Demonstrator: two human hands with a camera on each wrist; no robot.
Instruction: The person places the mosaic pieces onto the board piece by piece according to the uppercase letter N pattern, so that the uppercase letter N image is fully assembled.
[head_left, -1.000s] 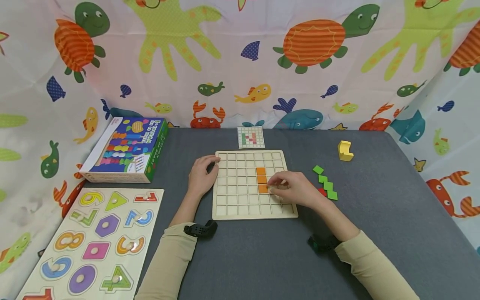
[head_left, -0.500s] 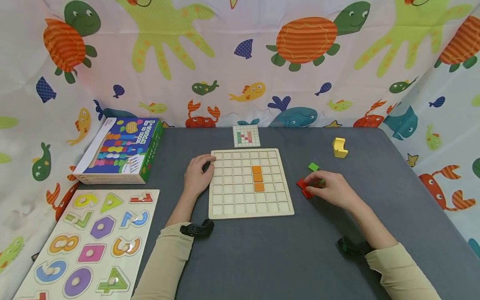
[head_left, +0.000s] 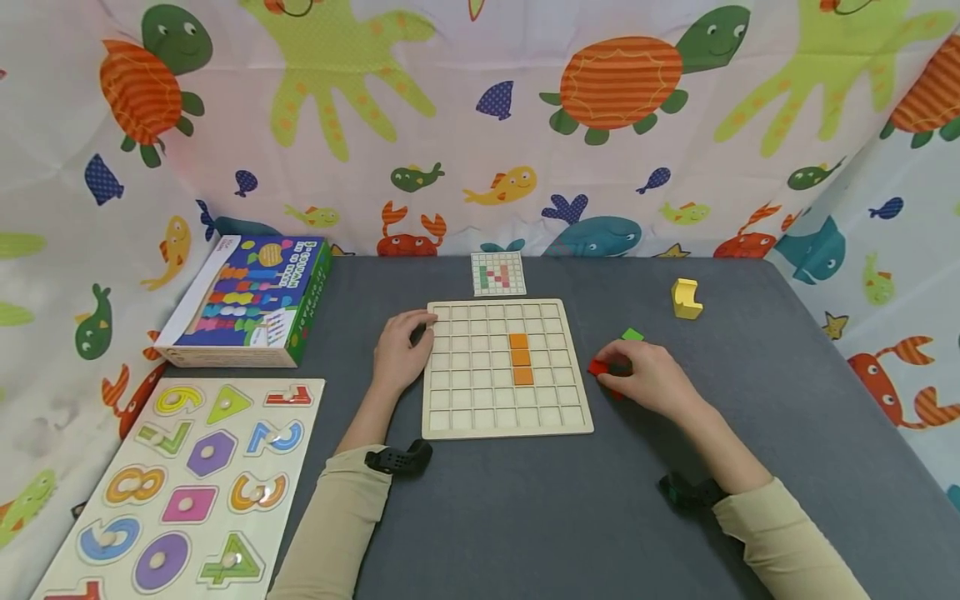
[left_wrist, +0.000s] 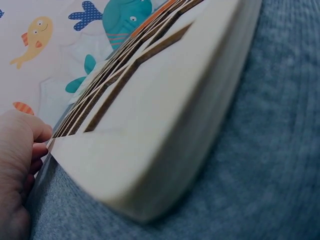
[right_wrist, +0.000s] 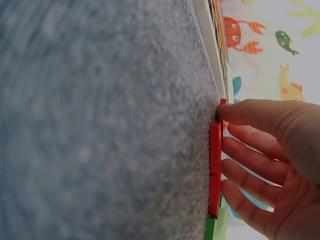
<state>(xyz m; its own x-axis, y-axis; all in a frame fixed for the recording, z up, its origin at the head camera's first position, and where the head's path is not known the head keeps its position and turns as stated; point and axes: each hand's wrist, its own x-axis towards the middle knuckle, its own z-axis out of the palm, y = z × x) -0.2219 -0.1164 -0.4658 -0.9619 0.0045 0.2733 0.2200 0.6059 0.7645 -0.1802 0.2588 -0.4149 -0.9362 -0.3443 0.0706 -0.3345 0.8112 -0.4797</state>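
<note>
A square wooden grid board (head_left: 457, 422) lies on the grey table. Three orange tiles (head_left: 521, 357) stand in one column of its cells. My left hand (head_left: 401, 354) rests against the board's upper left edge, its fingertips touching the rim; the left wrist view shows the fingers at that edge. Right of the board, my right hand (head_left: 654, 379) pinches a red tile (right_wrist: 223, 102) between thumb and fingers. Beneath those fingers, more red tiles (right_wrist: 215, 147) lie in a row, with a green tile (right_wrist: 210, 228) behind them. The hand hides most of this row in the head view.
Behind the board lies a small pattern card (head_left: 498, 275). A yellow block (head_left: 686, 299) stands at the back right. On the left are a boxed game (head_left: 247, 300) and a number-and-shape puzzle board (head_left: 247, 450). Printed cloth (head_left: 450, 108) hangs around the table's back and sides.
My right hand has left the orange tile on the board and moved right to the tile row, where it now holds a red tile. My left hand has stayed at the board's edge.
</note>
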